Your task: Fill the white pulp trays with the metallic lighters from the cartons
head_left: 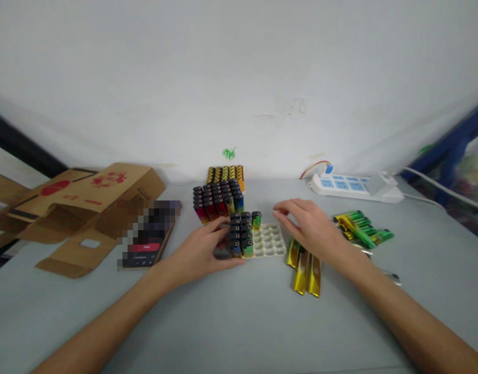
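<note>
A white tray with round-edged pockets stands on the table, its left part filled with upright black-topped lighters. One green lighter stands alone in the back row, to the right of them. My left hand curves around the tray's left end, thumb along the front and fingers behind. Over the table to the right of the tray is my right hand, fingers loosely bent, with nothing visible between thumb and fingertips. Partly beneath it lie several shiny gold lighters. Its palm side is hidden.
Behind the tray stand a block of coloured lighters and gold-topped ones. Green and gold lighters lie loose at right. A white power strip rests by the wall. At left are an opened cardboard box and a phone.
</note>
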The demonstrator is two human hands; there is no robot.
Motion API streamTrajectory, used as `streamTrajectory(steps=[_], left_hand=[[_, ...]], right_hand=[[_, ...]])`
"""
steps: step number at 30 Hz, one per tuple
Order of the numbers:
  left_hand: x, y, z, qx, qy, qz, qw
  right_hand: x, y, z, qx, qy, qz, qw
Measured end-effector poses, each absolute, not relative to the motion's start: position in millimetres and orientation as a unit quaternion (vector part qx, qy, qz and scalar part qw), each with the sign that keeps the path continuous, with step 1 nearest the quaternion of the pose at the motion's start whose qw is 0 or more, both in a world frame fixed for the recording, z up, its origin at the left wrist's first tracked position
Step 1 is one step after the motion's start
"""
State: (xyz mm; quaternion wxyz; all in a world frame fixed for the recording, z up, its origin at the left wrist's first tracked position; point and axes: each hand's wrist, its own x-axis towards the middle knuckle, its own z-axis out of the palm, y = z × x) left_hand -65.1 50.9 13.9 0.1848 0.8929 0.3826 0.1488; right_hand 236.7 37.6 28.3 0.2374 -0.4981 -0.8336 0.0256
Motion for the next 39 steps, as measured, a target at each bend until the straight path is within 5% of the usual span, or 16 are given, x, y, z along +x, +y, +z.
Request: streamTrajectory(steps=[6, 19, 29, 34, 39], left_hand=[[-64.7, 51.1, 16.3, 0.894, 0.379, 0.144, 0.189], [-65.5, 52.5, 13.9, 0.898, 0.375, 0.151, 0.177], [-63.5, 50.8, 16.0, 0.892, 0.38, 0.144, 0.196], [-63.8, 50.7, 16.8, 0.893, 0.384, 0.147, 0.183], [-64.9, 51.2, 15.2, 0.896, 0.375, 0.148, 0.184]], right_hand=[[325.8, 45.4, 43.0, -0.661, -0.748, -0.006, 0.064], [383.1, 36.9, 61.2, -0.696, -0.693, 0.183, -0.043], [338.1, 38.0, 64.3, -0.599, -0.762, 0.105, 0.225], [289.6, 31.6, 60.3, -0.513, -0.644, 0.367, 0.434], [254.3, 27.5, 44.9, -0.455, -0.472, 0.576, 0.488]])
